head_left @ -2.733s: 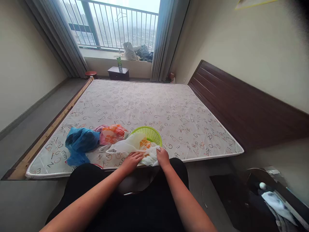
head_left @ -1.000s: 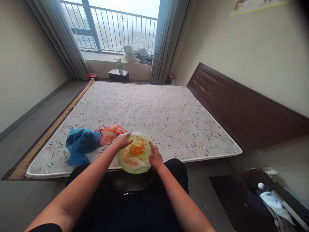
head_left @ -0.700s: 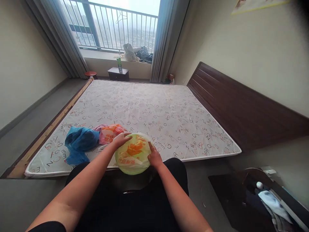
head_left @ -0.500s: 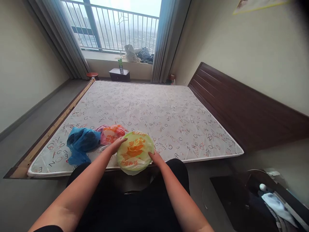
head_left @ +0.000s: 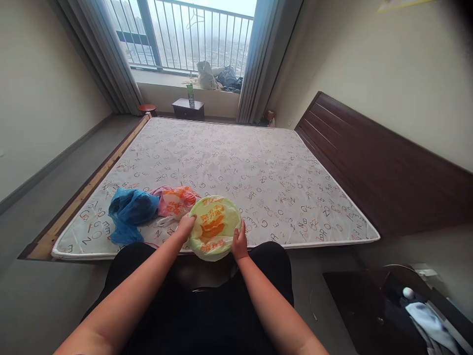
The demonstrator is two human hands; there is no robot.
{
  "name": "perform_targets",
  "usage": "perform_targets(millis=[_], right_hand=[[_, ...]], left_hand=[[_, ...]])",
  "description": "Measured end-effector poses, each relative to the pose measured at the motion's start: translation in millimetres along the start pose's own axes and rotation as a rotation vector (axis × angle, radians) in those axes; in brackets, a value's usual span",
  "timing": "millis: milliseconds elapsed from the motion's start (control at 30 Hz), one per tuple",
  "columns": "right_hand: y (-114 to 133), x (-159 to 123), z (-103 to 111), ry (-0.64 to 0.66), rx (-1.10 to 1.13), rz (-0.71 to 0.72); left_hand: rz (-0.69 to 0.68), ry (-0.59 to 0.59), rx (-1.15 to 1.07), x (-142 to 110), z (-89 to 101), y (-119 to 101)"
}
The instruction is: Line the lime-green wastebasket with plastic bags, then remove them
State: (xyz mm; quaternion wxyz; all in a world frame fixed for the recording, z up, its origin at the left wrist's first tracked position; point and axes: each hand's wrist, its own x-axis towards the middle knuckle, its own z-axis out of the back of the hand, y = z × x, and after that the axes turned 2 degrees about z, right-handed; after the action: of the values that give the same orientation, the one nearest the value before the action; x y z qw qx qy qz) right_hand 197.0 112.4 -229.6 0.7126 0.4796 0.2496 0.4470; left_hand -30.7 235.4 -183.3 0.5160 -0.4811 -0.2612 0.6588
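Note:
A round green basket [head_left: 215,228], wrapped in a thin white plastic bag with orange print, rests at the near edge of the mattress [head_left: 236,162]. My left hand [head_left: 185,227] grips its left rim with fingers curled. On the right rim, my right hand [head_left: 239,241] is closed on the bag and basket. Just left of the basket lie an orange and pink plastic bag [head_left: 173,200] and a crumpled blue plastic bag [head_left: 130,211].
The bare mattress carries a letter print and sits on a wooden frame [head_left: 77,197] with a dark headboard [head_left: 373,167] at right. A small dark stand [head_left: 188,108] with a green bottle is by the window. A dark table [head_left: 384,310] with white items stands at lower right.
The plastic bag, loose beside the basket at first, is now pulled over the basket's opening. Both hands have shifted from the bag's edge to the basket's sides.

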Motion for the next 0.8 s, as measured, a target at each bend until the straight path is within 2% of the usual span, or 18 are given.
perform_targets(millis=[100, 167, 233, 300, 367, 433, 533, 667, 800], right_hand=[[2, 2, -1, 0.073, 0.024, 0.024], [8, 1, -6, 0.107, 0.039, 0.04], [15, -4, -14, 0.097, 0.037, 0.06], [21, -10, -23, 0.085, 0.015, 0.038], [25, -17, -30, 0.113, -0.018, -0.043], [28, -23, -34, 0.161, -0.036, -0.129], [33, -28, -30, 0.215, 0.024, -0.156], [38, -36, -13, 0.189, 0.137, -0.126], [42, -46, 2, 0.245, 0.216, -0.165]], left_hand=[[-0.067, -0.113, 0.074, -1, 10.1, -3], [-0.253, -0.215, 0.251, -7, 15.6, -5], [-0.496, -0.235, 0.505, -16, 14.3, -6], [-0.683, -0.093, 0.713, -26, 3.2, -8], [-0.767, 0.117, 0.834, -33, -15.9, -8], [-0.741, 0.261, 0.913, -34, -36.3, -5], [-0.641, 0.285, 0.972, -26, -52.1, 7], [-0.539, 0.244, 0.973, -12, -39.8, 36], [-0.538, 0.342, 0.924, -20, -29.7, 60]])
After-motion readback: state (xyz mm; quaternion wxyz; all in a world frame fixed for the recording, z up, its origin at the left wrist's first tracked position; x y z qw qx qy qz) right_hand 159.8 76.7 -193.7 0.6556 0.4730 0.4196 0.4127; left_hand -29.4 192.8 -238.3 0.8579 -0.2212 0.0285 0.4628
